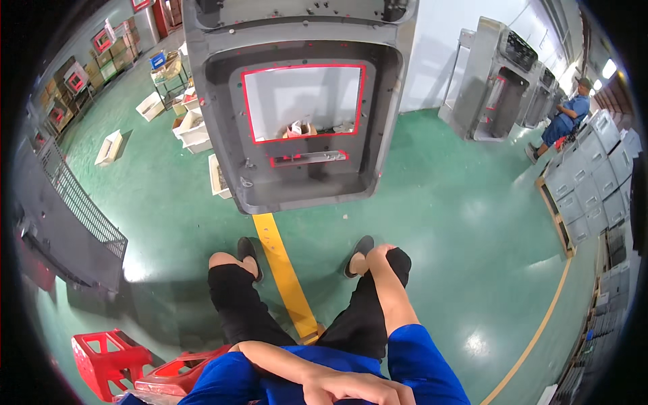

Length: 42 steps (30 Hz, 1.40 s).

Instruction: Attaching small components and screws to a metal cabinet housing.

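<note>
My left hand (358, 388) lies across my belly at the lower edge, its forearm bent over the blue shirt. Its knuckles show, but the picture's edge cuts off the fingertips. My right hand (383, 250) rests on my right knee, where the black trouser leg (358, 317) ends; its fingers are hidden. No object shows in either hand. Ahead of my feet stands a large grey housing (304, 196), apart from both hands. Red edging frames its rectangular window opening (304, 138), and a narrow slot (309, 158) sits below.
Red plastic stools (111, 364) stand at the lower left, near a dark grille panel (74, 209). White bins (192, 131) lie left of the housing. More grey housings (486, 88) stand at the far right. A seated person (570, 118) is beside stacked grey boxes (590, 182).
</note>
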Available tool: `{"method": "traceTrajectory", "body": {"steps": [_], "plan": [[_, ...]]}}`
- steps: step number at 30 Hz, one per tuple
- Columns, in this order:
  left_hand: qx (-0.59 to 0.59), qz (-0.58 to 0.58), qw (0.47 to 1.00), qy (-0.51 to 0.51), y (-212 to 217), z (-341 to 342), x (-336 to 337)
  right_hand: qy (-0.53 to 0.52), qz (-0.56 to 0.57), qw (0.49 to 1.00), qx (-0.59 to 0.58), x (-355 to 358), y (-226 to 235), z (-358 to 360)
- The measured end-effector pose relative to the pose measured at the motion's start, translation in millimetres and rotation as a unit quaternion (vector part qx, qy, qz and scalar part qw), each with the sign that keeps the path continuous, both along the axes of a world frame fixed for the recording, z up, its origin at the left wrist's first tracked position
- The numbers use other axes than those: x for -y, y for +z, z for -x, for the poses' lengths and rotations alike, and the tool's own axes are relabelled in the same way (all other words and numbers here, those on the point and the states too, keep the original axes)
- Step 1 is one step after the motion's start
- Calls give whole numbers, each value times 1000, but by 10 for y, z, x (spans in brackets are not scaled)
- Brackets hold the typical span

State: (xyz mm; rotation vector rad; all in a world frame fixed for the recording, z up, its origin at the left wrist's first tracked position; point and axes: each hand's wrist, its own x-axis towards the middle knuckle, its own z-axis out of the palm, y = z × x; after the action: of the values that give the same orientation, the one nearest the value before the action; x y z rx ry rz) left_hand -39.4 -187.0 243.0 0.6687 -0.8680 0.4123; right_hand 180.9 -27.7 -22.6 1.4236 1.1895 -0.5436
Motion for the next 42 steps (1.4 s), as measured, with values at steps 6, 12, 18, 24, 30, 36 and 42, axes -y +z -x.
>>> {"method": "traceTrajectory", "body": {"steps": [6,12,18,24,30,36,42], "plan": [[14,-15,999,27,-38,50,-179,-30,-74,996,-28,-60,40,144],[-95,-220,949,206,-254,76,-79,-38,-127,991,18,223,-665,-440],[-161,-253,914,273,-327,92,-158,-35,-76,996,28,2,-1018,-457],[-154,-281,917,240,-227,98,-200,-48,-120,992,-3,-167,-864,-270],[-116,-311,925,185,-114,78,-114,-72,-151,986,-16,-6,-746,-219],[-85,-336,930,120,80,142,-15,-80,-207,975,-29,142,-585,-160],[-16,-350,936,-21,446,211,-49,5,-273,960,-63,77,-244,155]]}}
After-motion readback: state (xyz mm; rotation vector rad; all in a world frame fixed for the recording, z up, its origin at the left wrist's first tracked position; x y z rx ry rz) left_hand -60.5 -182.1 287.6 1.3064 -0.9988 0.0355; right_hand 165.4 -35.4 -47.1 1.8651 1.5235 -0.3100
